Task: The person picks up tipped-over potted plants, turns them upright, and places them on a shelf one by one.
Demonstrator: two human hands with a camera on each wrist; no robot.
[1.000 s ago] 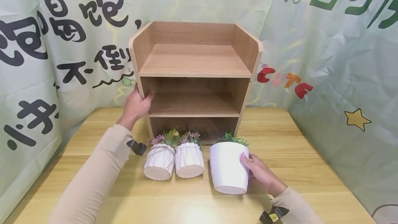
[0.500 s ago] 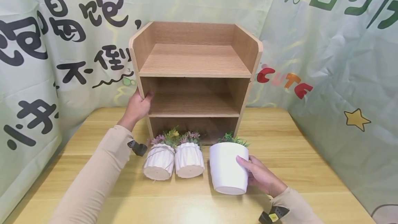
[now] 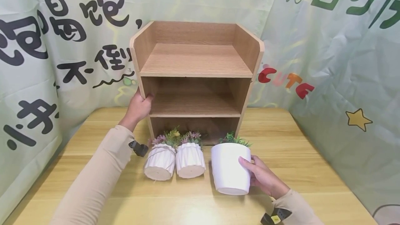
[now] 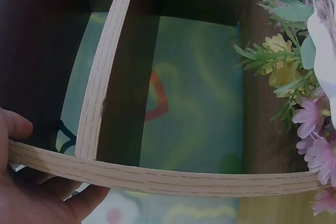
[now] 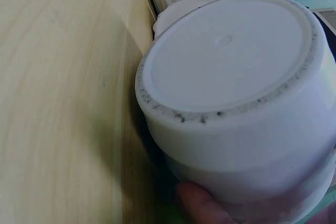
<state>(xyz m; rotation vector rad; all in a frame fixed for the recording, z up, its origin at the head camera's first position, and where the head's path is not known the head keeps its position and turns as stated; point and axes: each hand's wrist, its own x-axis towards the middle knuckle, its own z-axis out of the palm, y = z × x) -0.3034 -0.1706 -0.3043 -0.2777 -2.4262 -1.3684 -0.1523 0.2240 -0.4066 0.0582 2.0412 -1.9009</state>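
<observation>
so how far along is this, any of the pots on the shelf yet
None yet: all three tiers of the wooden shelf look bare. In hand: the right hand grips the large white pot, lying on its side on the table, while the left hand holds the shelf's left panel. Left: that pot and the two small ribbed pots, also on their sides.

Right hand [image 3: 262, 178] shifts its hold on the smooth white pot [image 3: 230, 168]: fingers, a second ago lying low along the pot's right side, now curl higher round its wall, fingertips [image 3: 243, 161] just under the rim. Pot nudges very slightly toward the tabletop's right edge.
</observation>
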